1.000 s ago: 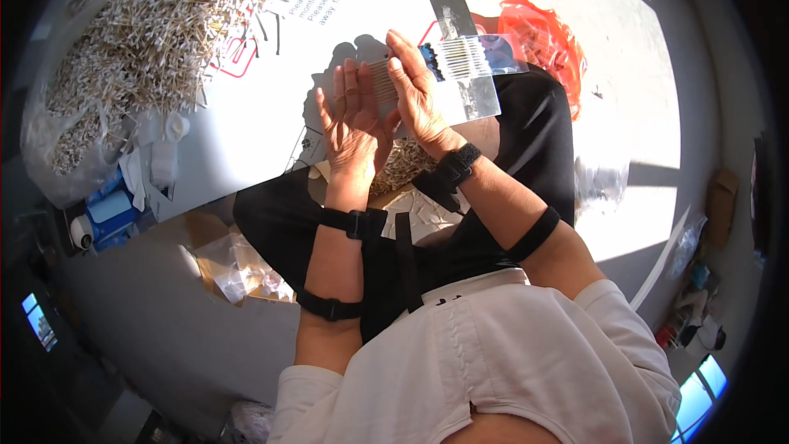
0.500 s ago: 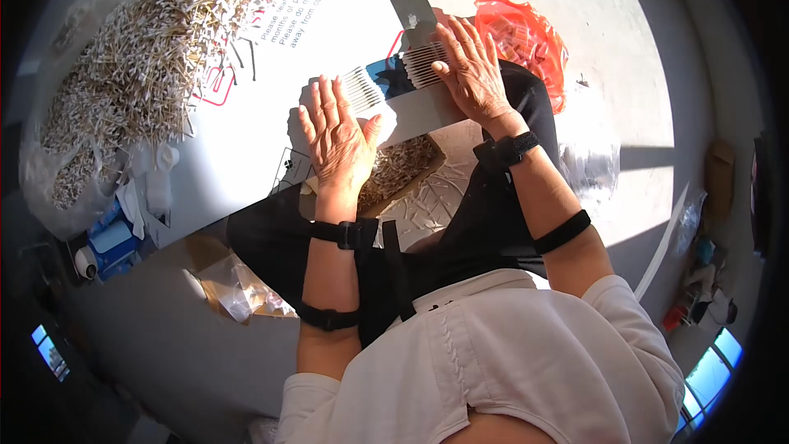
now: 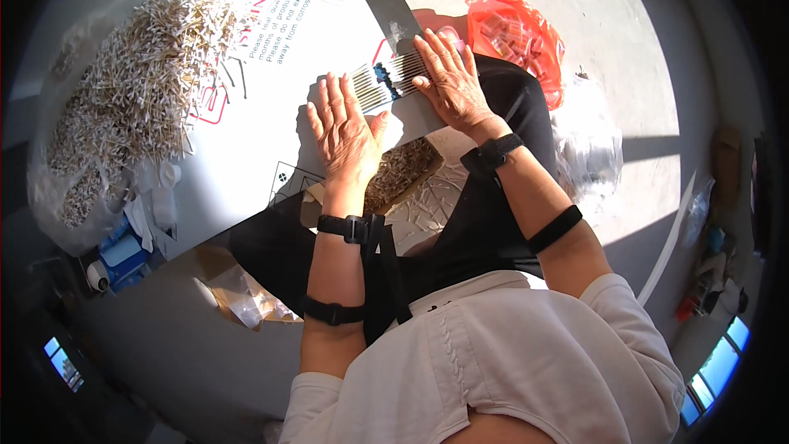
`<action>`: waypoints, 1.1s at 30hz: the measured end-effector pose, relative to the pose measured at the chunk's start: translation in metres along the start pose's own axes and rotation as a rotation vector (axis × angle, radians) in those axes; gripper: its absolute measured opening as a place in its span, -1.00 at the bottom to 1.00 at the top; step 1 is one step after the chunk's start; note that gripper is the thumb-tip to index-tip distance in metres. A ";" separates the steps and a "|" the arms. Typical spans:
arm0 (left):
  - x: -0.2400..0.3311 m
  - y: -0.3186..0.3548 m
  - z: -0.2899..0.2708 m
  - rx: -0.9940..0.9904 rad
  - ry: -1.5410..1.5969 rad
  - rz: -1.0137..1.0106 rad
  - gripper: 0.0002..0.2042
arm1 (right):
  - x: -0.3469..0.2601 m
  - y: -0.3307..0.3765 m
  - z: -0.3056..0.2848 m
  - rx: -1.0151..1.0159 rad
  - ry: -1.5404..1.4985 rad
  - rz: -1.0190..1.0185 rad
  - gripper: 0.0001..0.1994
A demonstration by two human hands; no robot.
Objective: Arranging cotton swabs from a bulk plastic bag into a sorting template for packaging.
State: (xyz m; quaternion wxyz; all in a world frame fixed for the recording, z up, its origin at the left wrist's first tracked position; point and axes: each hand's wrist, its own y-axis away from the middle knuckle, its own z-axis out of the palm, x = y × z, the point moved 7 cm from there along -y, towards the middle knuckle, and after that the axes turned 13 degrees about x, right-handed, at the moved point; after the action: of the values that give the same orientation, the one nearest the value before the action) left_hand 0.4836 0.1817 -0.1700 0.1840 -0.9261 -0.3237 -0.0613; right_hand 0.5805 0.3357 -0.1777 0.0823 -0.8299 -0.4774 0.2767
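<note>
Sticks (image 3: 386, 82), thin and pale, are lying in a flat row on the white printed board (image 3: 271, 99) between both hands. Left hand (image 3: 345, 131) is pressing open-palmed beside the row; right hand (image 3: 448, 78) is spreading flat over its far end. Step appears to be levelling; next move likely calls for even pressure.

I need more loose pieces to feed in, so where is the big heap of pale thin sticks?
In the head view, the heap of pale thin sticks lies at the upper left on the white printed board, to the left of the left hand.
</note>
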 end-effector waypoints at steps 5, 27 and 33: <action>-0.001 -0.001 -0.003 0.020 0.018 0.007 -0.22 | -0.002 -0.002 -0.001 -0.001 -0.003 -0.003 -0.34; 0.025 -0.095 -0.013 0.198 0.333 0.082 -0.56 | 0.073 0.008 -0.032 0.462 -0.708 0.618 -0.57; 0.048 -0.020 0.005 0.004 -0.040 0.028 -0.19 | 0.032 -0.007 -0.031 0.212 -0.208 0.222 -0.49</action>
State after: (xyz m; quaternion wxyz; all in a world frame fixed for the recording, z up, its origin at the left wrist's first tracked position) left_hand 0.5089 0.2259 -0.1570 0.1804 -0.9311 -0.3145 -0.0397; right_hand 0.6042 0.3703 -0.1611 0.0884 -0.8312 -0.3569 0.4170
